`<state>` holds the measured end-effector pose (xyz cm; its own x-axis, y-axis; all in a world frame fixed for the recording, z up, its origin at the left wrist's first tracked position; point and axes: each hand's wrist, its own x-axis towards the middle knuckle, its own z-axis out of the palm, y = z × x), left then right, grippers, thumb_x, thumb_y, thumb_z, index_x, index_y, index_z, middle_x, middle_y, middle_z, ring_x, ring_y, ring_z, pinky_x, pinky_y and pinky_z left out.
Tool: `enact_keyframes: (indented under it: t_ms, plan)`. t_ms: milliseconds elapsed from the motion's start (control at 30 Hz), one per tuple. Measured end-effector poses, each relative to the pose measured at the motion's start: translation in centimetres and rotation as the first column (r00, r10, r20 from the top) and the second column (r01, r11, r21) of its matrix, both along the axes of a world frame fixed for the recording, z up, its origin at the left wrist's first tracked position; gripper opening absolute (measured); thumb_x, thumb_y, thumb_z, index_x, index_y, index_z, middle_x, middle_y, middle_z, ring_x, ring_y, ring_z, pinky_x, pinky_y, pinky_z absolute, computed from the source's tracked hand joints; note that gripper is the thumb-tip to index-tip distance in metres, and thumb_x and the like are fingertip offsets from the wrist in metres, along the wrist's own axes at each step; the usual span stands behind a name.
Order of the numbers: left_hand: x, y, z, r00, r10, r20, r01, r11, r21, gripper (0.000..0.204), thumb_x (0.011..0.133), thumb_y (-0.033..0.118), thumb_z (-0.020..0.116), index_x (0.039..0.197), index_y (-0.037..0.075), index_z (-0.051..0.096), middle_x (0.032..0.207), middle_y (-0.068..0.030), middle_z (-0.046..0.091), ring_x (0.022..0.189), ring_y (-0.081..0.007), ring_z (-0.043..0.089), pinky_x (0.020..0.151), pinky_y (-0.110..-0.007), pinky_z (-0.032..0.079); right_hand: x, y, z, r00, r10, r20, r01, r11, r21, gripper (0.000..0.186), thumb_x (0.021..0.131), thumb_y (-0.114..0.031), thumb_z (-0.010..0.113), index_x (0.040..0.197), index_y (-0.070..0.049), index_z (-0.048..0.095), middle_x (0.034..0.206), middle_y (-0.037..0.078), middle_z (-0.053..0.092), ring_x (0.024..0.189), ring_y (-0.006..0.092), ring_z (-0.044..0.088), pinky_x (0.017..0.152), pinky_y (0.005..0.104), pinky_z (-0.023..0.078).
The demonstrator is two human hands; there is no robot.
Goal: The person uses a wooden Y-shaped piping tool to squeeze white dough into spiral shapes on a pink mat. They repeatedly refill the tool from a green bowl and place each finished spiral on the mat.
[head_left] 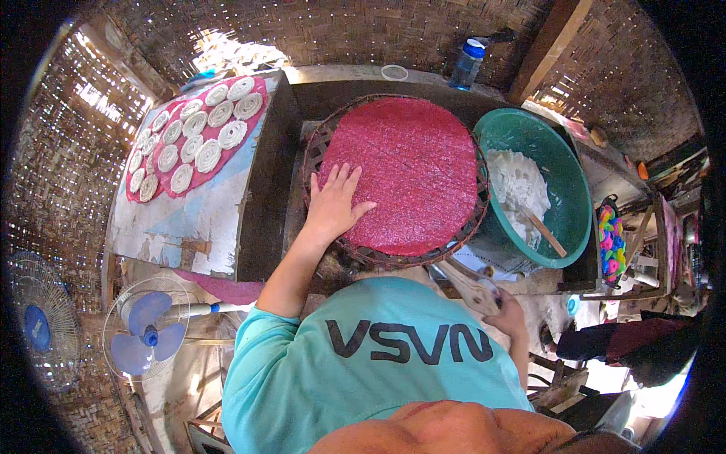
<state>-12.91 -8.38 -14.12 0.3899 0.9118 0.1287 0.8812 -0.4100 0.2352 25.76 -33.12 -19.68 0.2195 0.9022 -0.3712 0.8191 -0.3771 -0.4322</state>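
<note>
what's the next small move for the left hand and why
Probably smooth the red sheet with the left hand: it already lies spread on the sheet's left part, and no white coils sit there yet, unlike on the second sheet at left.

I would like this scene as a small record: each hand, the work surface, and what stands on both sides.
left hand: left hand palm down, fingers spread, on left part of red round sheet
right hand: right hand holding pale elongated object, exact kind unclear
work surface: woven tray under the sheet
right side: green tub with white mass and wooden stick
left side: white coils in rows on red material
</note>
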Motion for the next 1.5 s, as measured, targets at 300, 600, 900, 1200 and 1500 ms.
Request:
enact_keyframes:
  t_ms: [300, 600, 900, 1200, 1500]
  plan:
    - [3.5, 2.8, 4.6, 0.696, -0.196, 0.691, 0.415, 0.895, -0.165, 0.093, 0.074, 0.066, 0.055, 0.141, 0.008, 0.027, 0.147, -0.0147, 0.027, 0.136, -0.0303, 0.026, 0.108, -0.051, 0.018, 3.7, -7.7, 11.3, 0.662, -0.214, -0.718, 0.416, 0.902, 0.115, 0.095, 0.049, -0.026, 0.085, 0.127, 0.005, 0.041, 0.111, 0.012, 0.058, 0.103, 0.025, 0.058, 0.09, 0.0372, 0.045]
    - [14.2, 5.1, 15.7, -0.192, 0.627, 0.755, 0.981, 0.145, 0.129, 0.093, 0.077, 0.078, 0.032, 0.132, 0.004, 0.043, 0.116, -0.0173, 0.058, 0.118, -0.0418, 0.047, 0.103, -0.049, 0.033, -5.7, 9.1, 13.7, 0.124, 0.098, -0.987, -0.086, 0.992, 0.088, 0.098, 0.069, -0.073, 0.055, 0.132, -0.002, 0.031, 0.104, 0.018, 0.052, 0.079, 0.0268, 0.058, 0.065, 0.0357, 0.05]
    - [15.1, 10.3, 8.3, -0.444, 0.665, 0.601, 0.893, 0.384, 0.234, 0.069, 0.078, 0.073, 0.043, 0.108, 0.011, 0.053, 0.084, -0.0072, 0.058, 0.085, -0.0281, 0.057, 0.093, -0.046, 0.042, -3.2, 14.0, 15.3, 0.258, -0.19, -0.947, -0.103, 0.969, -0.223, 0.075, 0.085, -0.067, 0.036, 0.127, -0.006, 0.039, 0.094, 0.02, 0.059, 0.071, 0.0264, 0.063, 0.059, 0.0361, 0.053]
    - [14.4, 13.0, 3.1, -0.617, 0.598, 0.511, 0.787, 0.459, 0.413, 0.069, 0.078, 0.074, 0.039, 0.108, 0.015, 0.058, 0.075, -0.0034, 0.055, 0.078, -0.0251, 0.056, 0.082, -0.045, 0.044, -4.3, 17.6, 15.1, 0.597, -0.155, -0.787, -0.06, 0.97, -0.237, 0.062, 0.091, -0.058, 0.037, 0.11, -0.001, 0.051, 0.075, 0.012, 0.061, 0.058, 0.0197, 0.061, 0.055, 0.0318, 0.051]
    - [14.2, 11.7, 6.3, -0.68, 0.529, 0.507, 0.733, 0.467, 0.495, 0.062, 0.08, 0.072, 0.041, 0.105, 0.019, 0.061, 0.07, -0.0021, 0.055, 0.074, -0.0231, 0.056, 0.079, -0.043, 0.045, -3.4, 16.5, 18.5, 0.741, 0.031, -0.671, -0.131, 0.986, -0.099, 0.068, 0.086, -0.06, 0.044, 0.103, 0.005, 0.057, 0.071, 0.011, 0.062, 0.054, 0.0182, 0.059, 0.052, 0.0306, 0.049]
